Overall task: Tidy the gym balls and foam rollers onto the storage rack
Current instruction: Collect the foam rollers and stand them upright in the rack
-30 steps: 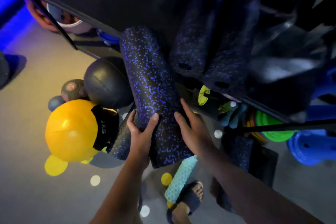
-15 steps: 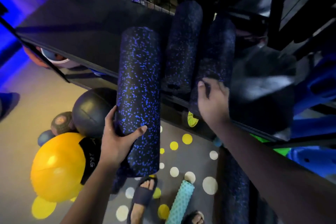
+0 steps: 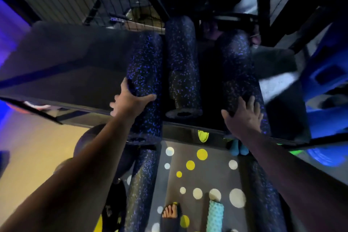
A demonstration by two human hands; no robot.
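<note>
Three speckled foam rollers lie lengthwise on the rack shelf (image 3: 66, 73), whose left half is bare. The left hand (image 3: 130, 102) grips the left roller (image 3: 145, 73), thumb across the top, fingers curled round its left side; its near end overhangs the shelf's near edge. The middle roller (image 3: 181, 73) lies just beside it. Past a dark gap, the right hand (image 3: 244, 118) rests with fingers spread on the right roller (image 3: 239, 66). Below, a floor roller (image 3: 141, 184) and a teal roller (image 3: 215, 216) lie on the dotted mat (image 3: 207, 175).

No readable text
No lettering, number or brand can be made out; surfaces are blurred and dimly lit.
</note>
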